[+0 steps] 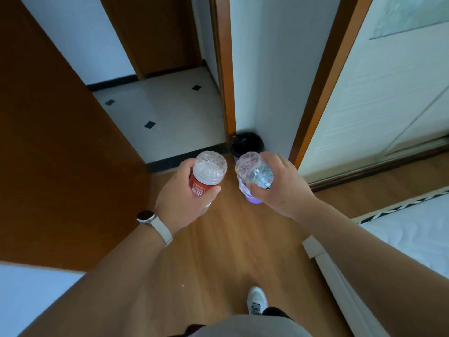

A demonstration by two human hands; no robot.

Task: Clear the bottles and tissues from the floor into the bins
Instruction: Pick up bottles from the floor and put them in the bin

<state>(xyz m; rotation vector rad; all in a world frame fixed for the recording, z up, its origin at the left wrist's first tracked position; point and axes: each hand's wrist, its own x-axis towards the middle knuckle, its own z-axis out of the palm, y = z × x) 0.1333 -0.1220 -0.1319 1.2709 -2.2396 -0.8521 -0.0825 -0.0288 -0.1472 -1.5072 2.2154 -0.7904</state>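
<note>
While my left hand [181, 203] wraps around the red-labelled bottle [207, 172], thumb on the near right of the label and fingers hidden behind it on the left, my right hand [279, 188] clasps the clear bottle [252, 172] from its right side, fingers curled under and thumb over the top. Both bottles are held out in front of me above the wooden floor [230, 239], side by side and just apart, neither touching the other. Each has its long axis running away from me, with the moulded base pointing far and slightly up toward the camera's view; the necks point back toward my palms and I cannot see the caps. The red-labelled one shows white lettering on its label beside my thumb; the clear one has a pale blue label and a purple tint at its near lower end. A white-strapped watch [153, 223] sits on my left wrist. Beyond the bottles, on the floor in the corner between the orange door frame [224, 81] and the white wall [267, 69], stands a black-lined bin [246, 144], partly hidden behind the clear bottle. To the far left lies a pale tiled floor [170, 113] with small dark diamonds. At the near bottom, one white shoe [256, 300] shows, and a white mattress [413, 234] lies to the right.
</note>
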